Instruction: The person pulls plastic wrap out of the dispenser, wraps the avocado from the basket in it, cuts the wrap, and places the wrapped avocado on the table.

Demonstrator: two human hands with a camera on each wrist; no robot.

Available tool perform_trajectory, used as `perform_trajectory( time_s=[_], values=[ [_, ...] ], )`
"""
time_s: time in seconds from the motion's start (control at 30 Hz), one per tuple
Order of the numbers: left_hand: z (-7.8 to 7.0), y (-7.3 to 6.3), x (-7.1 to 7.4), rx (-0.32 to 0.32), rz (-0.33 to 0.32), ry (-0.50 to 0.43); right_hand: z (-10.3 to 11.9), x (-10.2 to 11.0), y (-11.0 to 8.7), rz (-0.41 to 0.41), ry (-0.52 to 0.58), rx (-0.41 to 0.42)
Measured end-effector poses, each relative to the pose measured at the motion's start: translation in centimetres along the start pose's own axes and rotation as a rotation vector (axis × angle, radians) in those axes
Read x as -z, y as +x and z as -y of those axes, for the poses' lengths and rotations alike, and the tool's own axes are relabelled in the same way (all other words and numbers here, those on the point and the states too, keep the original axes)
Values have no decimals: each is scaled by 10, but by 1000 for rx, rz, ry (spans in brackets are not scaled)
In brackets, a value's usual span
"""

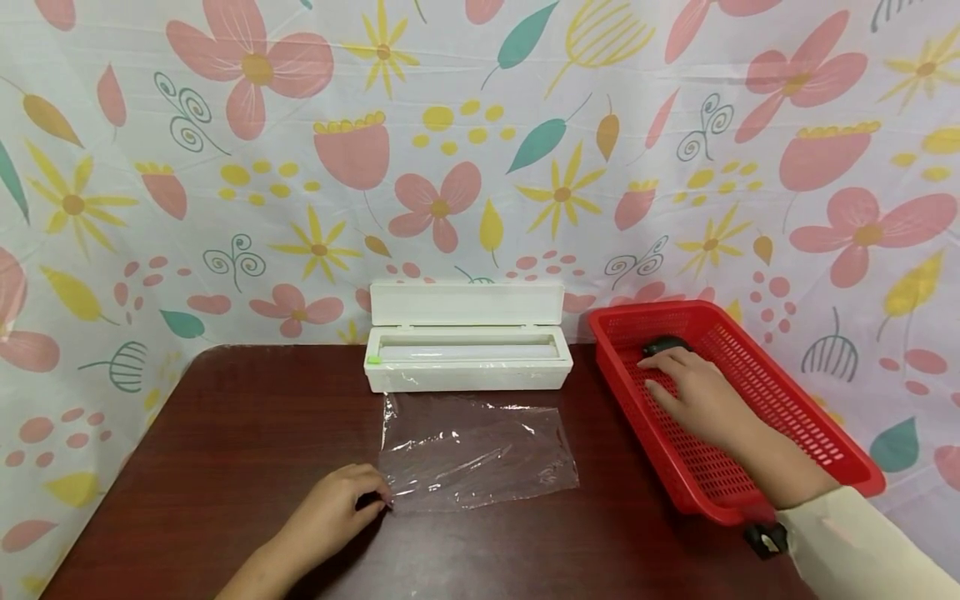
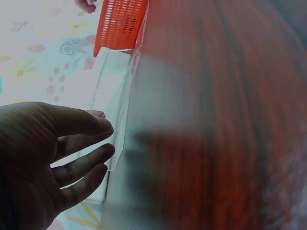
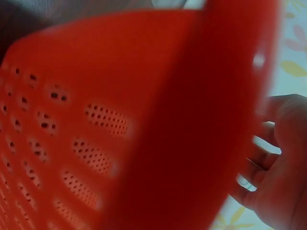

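Observation:
A sheet of clear plastic wrap [image 1: 480,454] stretches over the table from the front of a white wrap dispenser box [image 1: 468,375], whose lid stands up and shows a roll inside. At the sheet's near left corner, my left hand [image 1: 330,510] pinches the film edge between thumb and fingers. The left wrist view shows this hand [image 2: 62,153] beside the film's edge. My right hand [image 1: 701,396] is over the red basket [image 1: 637,400], fingers loosely extended and holding nothing. Just beyond its fingertips lies a dark object [image 1: 666,343], partly hidden, its kind unclear.
The dark red-brown wooden table [image 1: 247,417] reaches back to a flower-patterned cloth [image 1: 450,167]. The basket's raised, perforated walls surround the space under my right hand. A small black item [image 1: 765,540] is at the right wrist, beside the basket's near end.

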State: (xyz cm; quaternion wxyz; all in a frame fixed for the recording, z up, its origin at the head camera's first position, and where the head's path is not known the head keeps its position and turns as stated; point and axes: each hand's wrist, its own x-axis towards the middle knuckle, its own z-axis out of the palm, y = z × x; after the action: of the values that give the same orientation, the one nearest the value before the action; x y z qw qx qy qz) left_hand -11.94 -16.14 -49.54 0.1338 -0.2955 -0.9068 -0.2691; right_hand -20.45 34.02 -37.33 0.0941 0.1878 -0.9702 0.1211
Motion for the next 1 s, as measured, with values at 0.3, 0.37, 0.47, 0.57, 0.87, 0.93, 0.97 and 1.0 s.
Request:
perform_trajectory(
  time_s=[0.3, 0.37, 0.47, 0.57, 0.87, 0.93, 0.97, 1.0],
  values=[
    [1, -1, -1, 0, 7, -3, -21, 3, 10, 65, 80, -73],
    [1, -1, -2, 2, 11, -4, -25, 4, 11, 72, 96, -82],
    [1, -1, -2, 5, 18, -5, -28, 6, 11, 78, 112, -88],
    [2, -1, -2, 4, 17, -5, -29, 10, 12, 90, 120, -95],
    [2, -1, -4, -16, -3, 0, -35, 17, 16, 118, 80, -112],
    [2, -2, -4, -17, -5, -1, -35, 19, 17, 119, 81, -117],
    [2, -2, -4, -17, -5, -2, -36, 20, 18, 121, 79, -119],
    [2, -2, -4, -16, -3, -3, -36, 21, 19, 121, 77, -119]
  ],
)
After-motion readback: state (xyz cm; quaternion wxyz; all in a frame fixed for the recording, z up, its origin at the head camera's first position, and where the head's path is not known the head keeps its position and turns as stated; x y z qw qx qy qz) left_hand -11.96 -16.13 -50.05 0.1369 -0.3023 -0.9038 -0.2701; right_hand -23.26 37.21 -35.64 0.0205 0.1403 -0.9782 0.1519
